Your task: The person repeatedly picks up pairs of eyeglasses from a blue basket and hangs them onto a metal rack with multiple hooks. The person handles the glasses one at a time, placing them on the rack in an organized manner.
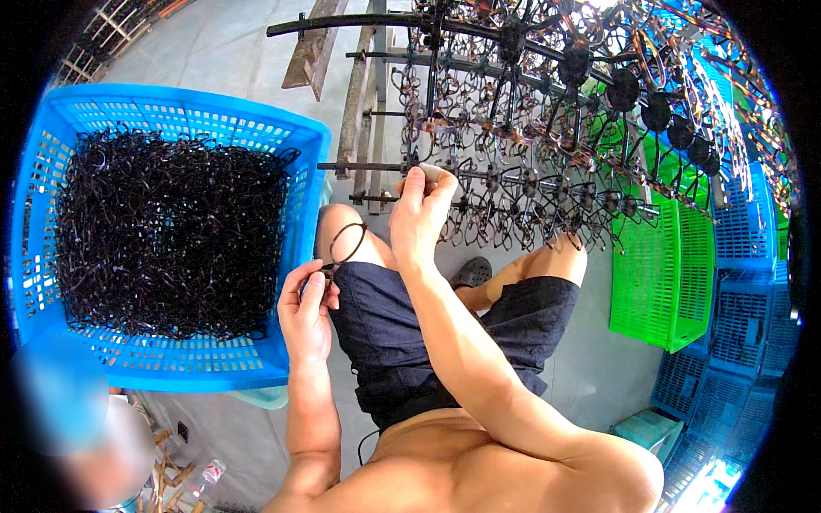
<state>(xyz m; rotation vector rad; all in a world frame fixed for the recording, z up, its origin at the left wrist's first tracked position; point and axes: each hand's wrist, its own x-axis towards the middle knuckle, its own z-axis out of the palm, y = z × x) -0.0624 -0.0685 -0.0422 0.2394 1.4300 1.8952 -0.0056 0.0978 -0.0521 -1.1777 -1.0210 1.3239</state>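
My left hand (309,295) is closed on a dark, thin-rimmed eyeglass frame (349,243), whose round rim stands up above my fingers over my left thigh. My right hand (421,205) reaches forward with thumb and fingers pinched together at a dark rod (363,167) of the rack; what sits between the fingertips is hidden. Many dark and brownish eyeglass frames (505,184) hang in rows along the rack's rods, just right of that hand. At my left, a blue plastic basket (312,205) holds a tangled heap of dark frames (171,239).
More rods with hanging frames (547,77) crowd the upper right. A green crate (654,274) and stacked blue crates (740,316) stand at the right. Metal bars (349,111) rise behind the rack. A plastic bottle (208,477) lies lower left, near a blurred blue-topped shape.
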